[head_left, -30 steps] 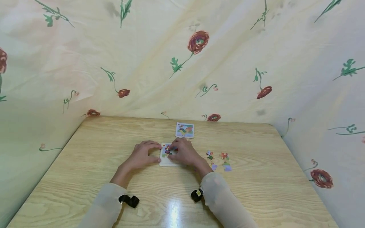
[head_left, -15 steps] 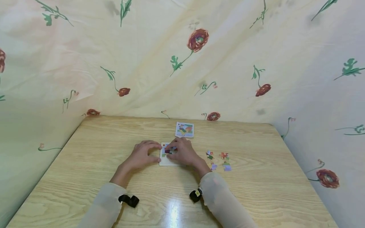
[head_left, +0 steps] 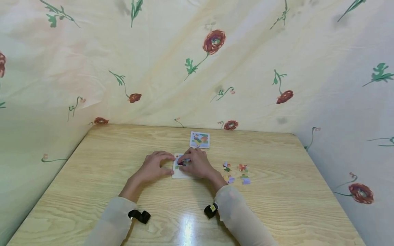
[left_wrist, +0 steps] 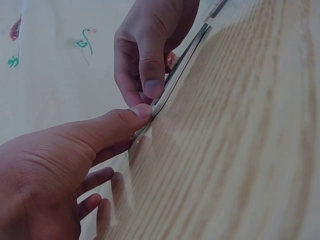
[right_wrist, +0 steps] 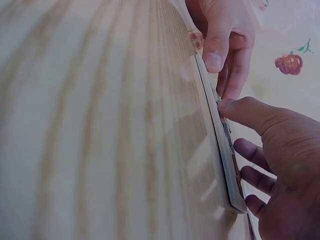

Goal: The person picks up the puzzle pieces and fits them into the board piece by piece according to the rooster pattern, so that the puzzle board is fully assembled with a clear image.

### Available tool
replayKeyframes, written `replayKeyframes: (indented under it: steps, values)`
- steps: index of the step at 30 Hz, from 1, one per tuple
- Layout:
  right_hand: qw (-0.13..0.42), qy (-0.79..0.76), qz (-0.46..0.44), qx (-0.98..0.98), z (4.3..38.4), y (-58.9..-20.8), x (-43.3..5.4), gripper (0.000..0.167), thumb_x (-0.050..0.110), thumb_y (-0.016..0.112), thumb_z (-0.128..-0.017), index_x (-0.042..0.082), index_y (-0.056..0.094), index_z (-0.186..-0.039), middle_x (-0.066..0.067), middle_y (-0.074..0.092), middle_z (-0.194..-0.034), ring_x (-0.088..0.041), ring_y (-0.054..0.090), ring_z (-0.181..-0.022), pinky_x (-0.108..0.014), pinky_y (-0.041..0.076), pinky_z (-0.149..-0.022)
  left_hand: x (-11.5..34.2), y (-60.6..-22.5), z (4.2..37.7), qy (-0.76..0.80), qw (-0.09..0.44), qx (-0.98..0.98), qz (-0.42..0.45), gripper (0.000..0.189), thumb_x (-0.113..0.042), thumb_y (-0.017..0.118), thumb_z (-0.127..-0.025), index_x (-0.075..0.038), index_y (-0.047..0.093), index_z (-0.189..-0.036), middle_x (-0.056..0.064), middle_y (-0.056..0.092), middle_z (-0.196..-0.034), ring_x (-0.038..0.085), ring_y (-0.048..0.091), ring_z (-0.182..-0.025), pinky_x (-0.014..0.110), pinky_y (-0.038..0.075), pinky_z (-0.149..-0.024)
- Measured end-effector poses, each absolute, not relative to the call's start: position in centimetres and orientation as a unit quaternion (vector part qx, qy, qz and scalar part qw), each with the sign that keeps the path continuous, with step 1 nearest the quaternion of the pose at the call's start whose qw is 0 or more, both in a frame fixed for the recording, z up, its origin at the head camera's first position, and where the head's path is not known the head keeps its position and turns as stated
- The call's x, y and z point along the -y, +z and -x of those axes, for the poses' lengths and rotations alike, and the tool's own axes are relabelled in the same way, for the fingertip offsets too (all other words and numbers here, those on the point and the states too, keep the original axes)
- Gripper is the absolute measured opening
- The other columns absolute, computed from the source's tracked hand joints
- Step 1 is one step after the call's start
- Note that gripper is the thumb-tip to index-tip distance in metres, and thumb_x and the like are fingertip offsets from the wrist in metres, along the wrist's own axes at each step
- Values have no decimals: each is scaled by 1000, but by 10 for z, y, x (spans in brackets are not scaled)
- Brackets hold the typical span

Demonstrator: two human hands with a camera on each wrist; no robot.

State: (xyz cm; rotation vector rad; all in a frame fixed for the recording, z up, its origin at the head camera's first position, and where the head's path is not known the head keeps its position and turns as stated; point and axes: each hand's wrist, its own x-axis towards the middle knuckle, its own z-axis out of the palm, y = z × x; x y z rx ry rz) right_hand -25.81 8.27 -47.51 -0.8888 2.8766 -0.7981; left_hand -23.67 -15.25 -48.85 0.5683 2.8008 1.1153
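A small, pale puzzle board (head_left: 182, 175) lies on the table, with colourful pieces in its upper left part. My left hand (head_left: 155, 166) holds its left edge, thumb at the near corner and index finger at the far one. My right hand (head_left: 199, 164) covers the board's right side. Its thumb and index finger pinch a dark red and green puzzle piece (head_left: 181, 163) low over the board. In the right wrist view the right thumb (right_wrist: 247, 111) reaches onto the board's top face, while the other fingers curve along its side. The palm hides much of the picture.
Several loose puzzle pieces (head_left: 245, 179) lie right of the right hand. Behind the board is a square picture card (head_left: 199, 139) showing a rooster. A flowered cloth (head_left: 160, 61) hangs around the wooden table (head_left: 277, 205). Each wrist carries a black strap device (head_left: 140, 216).
The right fingertips have shifted slightly on the board, and the pinched piece has turned or slid a little toward the near side. The left hand stays at the board's edge.
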Motion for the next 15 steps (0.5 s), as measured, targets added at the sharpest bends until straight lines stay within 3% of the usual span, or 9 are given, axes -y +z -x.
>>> replayKeyframes:
  steps: [15]
  values:
    - [20,-313,270,-911,260,-479,-86,16,22,84,-87,25,84,-103,-3,67,-110,-23,52,-104,-44,31,-88,154,-490,237,367,44,-910,-187,48,-39,84,-85,-28,70,-130,-2,61,-145,31,45,-144,64,25,-117]
